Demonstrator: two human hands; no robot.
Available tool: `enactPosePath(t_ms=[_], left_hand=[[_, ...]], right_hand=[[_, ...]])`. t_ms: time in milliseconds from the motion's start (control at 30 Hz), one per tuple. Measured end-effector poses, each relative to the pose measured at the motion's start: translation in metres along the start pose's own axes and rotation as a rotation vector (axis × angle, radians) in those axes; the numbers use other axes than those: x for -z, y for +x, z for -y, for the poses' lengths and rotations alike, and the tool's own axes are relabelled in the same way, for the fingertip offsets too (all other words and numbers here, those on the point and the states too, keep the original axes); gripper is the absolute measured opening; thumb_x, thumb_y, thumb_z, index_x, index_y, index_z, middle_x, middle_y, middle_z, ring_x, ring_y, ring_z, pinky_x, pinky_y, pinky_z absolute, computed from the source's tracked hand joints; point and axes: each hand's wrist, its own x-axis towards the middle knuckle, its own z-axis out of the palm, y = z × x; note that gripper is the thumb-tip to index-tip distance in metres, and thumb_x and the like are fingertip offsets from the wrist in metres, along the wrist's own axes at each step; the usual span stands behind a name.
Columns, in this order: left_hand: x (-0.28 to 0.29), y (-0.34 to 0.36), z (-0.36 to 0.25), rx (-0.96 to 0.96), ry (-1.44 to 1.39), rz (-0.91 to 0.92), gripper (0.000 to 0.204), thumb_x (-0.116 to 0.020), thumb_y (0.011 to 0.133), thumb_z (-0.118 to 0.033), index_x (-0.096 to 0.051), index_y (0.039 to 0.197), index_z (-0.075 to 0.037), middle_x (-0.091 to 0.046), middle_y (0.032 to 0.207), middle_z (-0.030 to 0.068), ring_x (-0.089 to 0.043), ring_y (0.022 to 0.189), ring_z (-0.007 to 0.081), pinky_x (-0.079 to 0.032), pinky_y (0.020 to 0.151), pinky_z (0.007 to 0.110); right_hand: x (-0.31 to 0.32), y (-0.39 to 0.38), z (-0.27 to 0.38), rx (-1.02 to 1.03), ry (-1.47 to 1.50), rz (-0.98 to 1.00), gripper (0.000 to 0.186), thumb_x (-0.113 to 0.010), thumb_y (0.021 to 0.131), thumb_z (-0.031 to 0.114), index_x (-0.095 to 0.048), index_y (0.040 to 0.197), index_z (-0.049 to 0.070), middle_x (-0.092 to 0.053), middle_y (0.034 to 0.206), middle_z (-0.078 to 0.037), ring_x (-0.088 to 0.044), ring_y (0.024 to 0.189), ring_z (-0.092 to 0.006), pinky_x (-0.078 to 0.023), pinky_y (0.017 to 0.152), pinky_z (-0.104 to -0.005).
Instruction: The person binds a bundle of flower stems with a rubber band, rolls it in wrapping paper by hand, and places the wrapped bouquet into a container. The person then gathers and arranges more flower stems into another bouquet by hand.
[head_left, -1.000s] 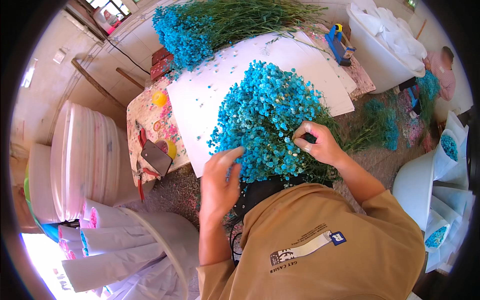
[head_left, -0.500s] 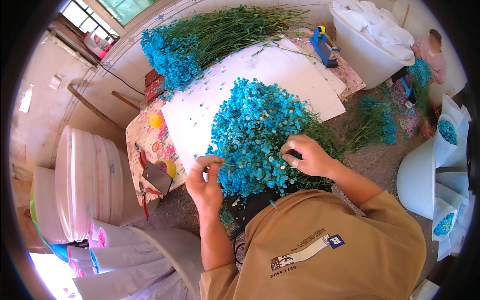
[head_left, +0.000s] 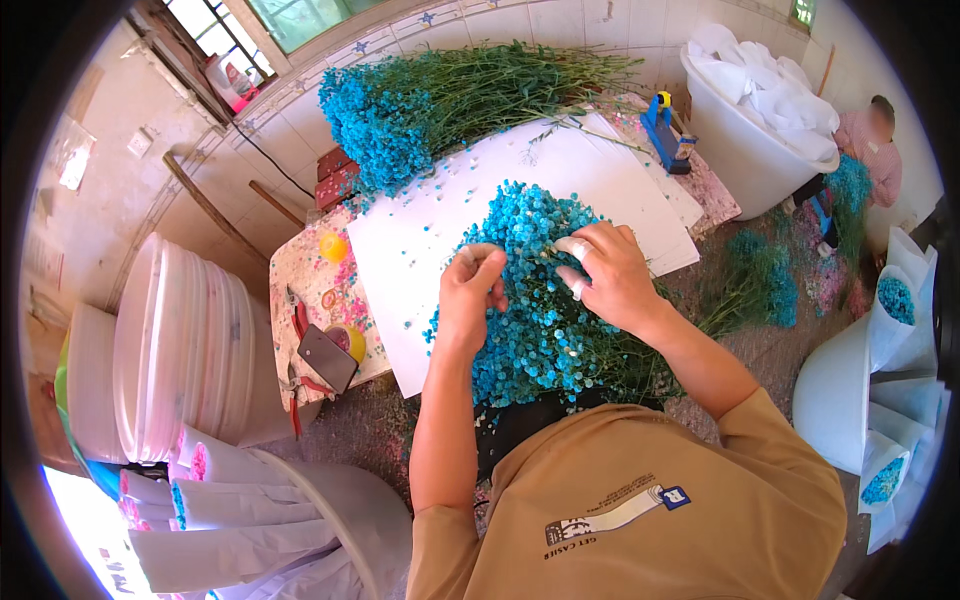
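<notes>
A large bunch of small blue flowers [head_left: 545, 345] with green stems lies across my lap, its heads reaching over the white board's near edge. My left hand [head_left: 470, 295] is at the bunch's left side, fingers curled in and thumb bent over them. Whatever it pinches is too small to make out. Over the upper right of the bunch is my right hand [head_left: 615, 280], with white tape around its thumb and a finger. Its thumb and forefinger close around blue blossoms; the other fingers are folded.
White board [head_left: 405, 285] covers the table. Behind lies another blue flower pile [head_left: 375, 125]. A blue tape dispenser [head_left: 665, 135] stands far right; pliers [head_left: 300, 315], a dark phone-like slab [head_left: 328, 358] and tape rolls lie left. Tubs of wrapped bouquets flank me. A person [head_left: 868, 150] sits far right.
Both hands have moved up and closer together over the bunch, the left also rightward. My view has shifted, so the table sits slightly lower and further right.
</notes>
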Motion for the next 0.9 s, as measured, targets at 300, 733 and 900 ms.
enactPosePath(t_ms=[300, 733, 900], left_hand=[[-0.017, 0.02, 0.011, -0.046, 0.005, -0.075, 0.008, -0.064, 0.099, -0.012, -0.064, 0.097, -0.004, -0.048, 0.068, -0.0021, -0.041, 0.055, 0.0076, -0.031, 0.047, 0.024], [-0.027, -0.025, -0.001, -0.051, -0.146, 0.11, 0.02, -0.057, 0.094, -0.001, -0.067, 0.111, -0.002, -0.057, 0.081, 0.0026, -0.047, 0.059, 0.0073, -0.035, 0.042, 0.023], [-0.054, -0.015, 0.017, -0.37, 0.438, -0.107, 0.021, -0.074, 0.091, -0.008, -0.07, 0.11, 0.001, -0.058, 0.074, -0.0004, -0.048, 0.061, 0.008, -0.042, 0.054, 0.027]], right_hand=[[-0.005, 0.0, -0.008, -0.051, 0.12, -0.068, 0.017, -0.077, 0.082, 0.009, -0.07, 0.097, 0.01, -0.066, 0.084, -0.003, -0.062, 0.082, -0.0247, -0.041, 0.078, -0.0382], [-0.008, 0.0, -0.01, -0.392, 0.583, -0.048, 0.007, -0.074, 0.088, 0.007, -0.073, 0.093, 0.004, -0.071, 0.076, -0.011, -0.067, 0.066, -0.0243, -0.051, 0.064, -0.0367], [-0.004, -0.004, -0.006, -0.459, 0.548, 0.107, 0.009, -0.073, 0.088, 0.002, -0.072, 0.097, 0.001, -0.074, 0.087, -0.01, -0.069, 0.078, -0.0196, -0.053, 0.07, -0.0333]])
